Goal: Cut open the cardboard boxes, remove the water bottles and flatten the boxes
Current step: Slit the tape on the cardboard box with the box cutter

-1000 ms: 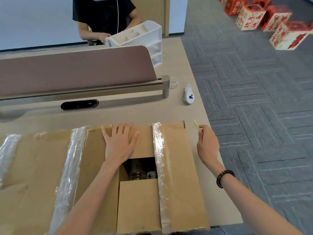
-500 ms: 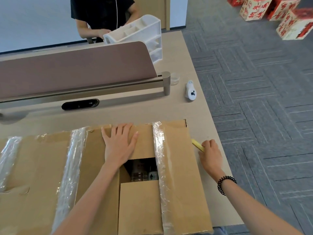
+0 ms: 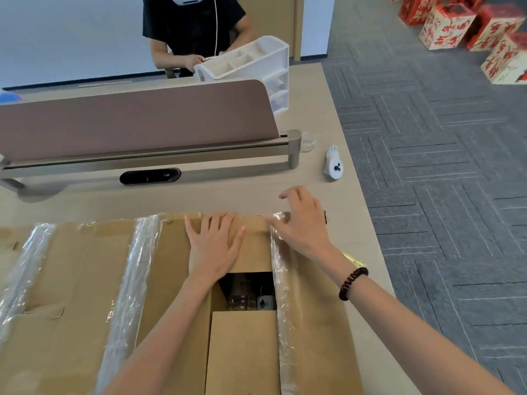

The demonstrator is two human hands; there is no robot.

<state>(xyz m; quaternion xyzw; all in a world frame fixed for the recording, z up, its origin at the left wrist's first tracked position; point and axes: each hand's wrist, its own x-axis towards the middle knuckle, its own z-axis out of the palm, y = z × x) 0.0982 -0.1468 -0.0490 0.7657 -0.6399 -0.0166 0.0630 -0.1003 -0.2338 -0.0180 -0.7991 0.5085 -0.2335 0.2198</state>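
A brown cardboard box (image 3: 313,323) with strips of clear tape lies on the desk in front of me. Its top is partly open, and water bottles (image 3: 251,295) show in the dark gap. My left hand (image 3: 214,246) lies flat on the far inner flap, fingers straight. My right hand (image 3: 302,223) hovers over the box's far right corner at the taped seam, fingers spread and loosely bent, holding nothing. A yellow cutter (image 3: 353,259) lies on the desk to the right of the box, partly hidden by my right wrist.
A second taped box (image 3: 65,295) adjoins on the left. A brown divider panel (image 3: 137,118) on a rail crosses the desk behind. A white device (image 3: 333,166) lies near the desk's right edge. A person sits opposite by a white organiser (image 3: 256,64). Red gift boxes (image 3: 456,27) stand on the carpet.
My right hand has let go of the yellow cutter on the desk and moved left and forward onto the box's far right corner. My left hand has stayed on the flap.
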